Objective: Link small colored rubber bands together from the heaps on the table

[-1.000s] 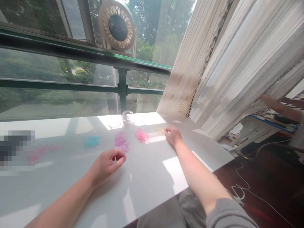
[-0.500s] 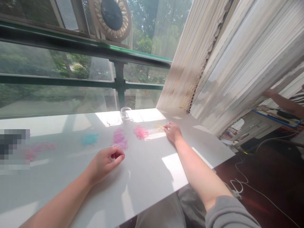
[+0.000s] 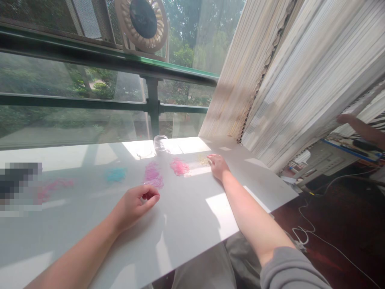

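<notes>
On the white table (image 3: 186, 208) lie loose piles of tiny coloured pieces, too small and blurred to name. My right hand (image 3: 219, 166) reaches to the pale yellow pile (image 3: 203, 161), its fingers stretched out over that pile's right edge. Left of it are a pink-red pile (image 3: 179, 166) and a purple pile (image 3: 153, 175). My left hand (image 3: 136, 204) rests just in front of the purple pile, fingers curled and thumb close to the index finger. Whatever it holds, if anything, is hidden. Farther left are a turquoise pile (image 3: 116, 174) and a scattered pink pile (image 3: 55, 188).
A clear round container (image 3: 161, 143) stands at the table's back edge, beside a clear round lid-like disc (image 3: 144, 152). Behind are a green railing (image 3: 105, 64) and a fan (image 3: 143, 20). A striped curtain (image 3: 270, 80) hangs at right; another person's arm (image 3: 357, 125) shows beyond it.
The view has shifted slightly. My right fingers have risen a little and straightened at the yellow pile. My left hand keeps its curled pose.
</notes>
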### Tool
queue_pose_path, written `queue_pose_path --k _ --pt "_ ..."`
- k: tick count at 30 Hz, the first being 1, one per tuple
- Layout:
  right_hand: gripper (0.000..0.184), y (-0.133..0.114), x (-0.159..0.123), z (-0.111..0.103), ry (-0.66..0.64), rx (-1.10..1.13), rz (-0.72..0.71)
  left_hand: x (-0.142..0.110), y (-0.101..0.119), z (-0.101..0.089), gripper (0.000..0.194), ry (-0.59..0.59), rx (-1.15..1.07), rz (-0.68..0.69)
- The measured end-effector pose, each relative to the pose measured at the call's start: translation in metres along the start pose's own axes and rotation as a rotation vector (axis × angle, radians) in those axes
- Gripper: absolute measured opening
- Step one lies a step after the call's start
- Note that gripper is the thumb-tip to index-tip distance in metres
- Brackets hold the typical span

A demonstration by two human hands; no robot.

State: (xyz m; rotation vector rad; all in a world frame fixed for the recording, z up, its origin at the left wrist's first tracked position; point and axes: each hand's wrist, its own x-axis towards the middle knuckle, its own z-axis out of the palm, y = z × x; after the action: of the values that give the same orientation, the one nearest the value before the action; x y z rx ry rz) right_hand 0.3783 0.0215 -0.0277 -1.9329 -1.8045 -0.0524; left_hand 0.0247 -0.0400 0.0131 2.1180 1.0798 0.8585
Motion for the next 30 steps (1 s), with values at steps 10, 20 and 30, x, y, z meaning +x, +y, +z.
queue_pose_path --k 10,20,30 --pt "0.045 0.0002 -0.0006 0.0031 -0.059 -0.078 0.079 -0.0003 0.0002 0.0008 0.023 0.007 -0.005 -0.002" --pt "0.050 -0.0008 0.0016 0.0027 -0.131 -0.148 0.137 0.0000 -0.0030 0.0001 0.022 -0.012 0.015 0.006" --pt "0.051 -0.0064 0.0017 -0.0014 -0.179 -0.178 0.197 -0.0007 -0.0043 0.0009 0.021 -0.042 0.007 -0.011"
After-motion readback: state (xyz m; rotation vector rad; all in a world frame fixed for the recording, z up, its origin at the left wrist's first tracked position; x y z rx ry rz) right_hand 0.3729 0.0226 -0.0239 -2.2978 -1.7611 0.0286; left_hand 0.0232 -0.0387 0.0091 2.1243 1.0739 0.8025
